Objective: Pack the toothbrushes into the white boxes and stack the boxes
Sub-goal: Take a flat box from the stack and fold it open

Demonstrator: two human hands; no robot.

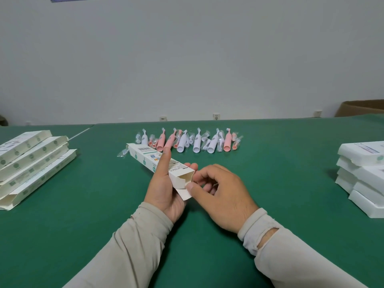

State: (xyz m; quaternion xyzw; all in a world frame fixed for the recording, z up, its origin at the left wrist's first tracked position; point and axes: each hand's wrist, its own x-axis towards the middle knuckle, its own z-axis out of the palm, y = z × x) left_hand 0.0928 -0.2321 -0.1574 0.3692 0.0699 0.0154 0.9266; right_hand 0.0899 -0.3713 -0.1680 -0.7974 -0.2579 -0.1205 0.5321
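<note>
My left hand (164, 188) grips a long white box (145, 156) that lies slanted over the green table (104, 215). The forefinger stretches along the box's top. The near end of the box is open and looks hollow inside. My right hand (220, 192) pinches the loose end flap (185, 193) between thumb and fingers. Behind the box lies a row of several pink and white toothbrushes (187, 142), some brush heads in clear wrappers.
Several long printed boxes (31, 163) lie piled at the left, some with open ends. A stack of white boxes (361, 175) stands at the right edge. A brown carton (361, 108) sits at the far right behind the table. A wall closes the back.
</note>
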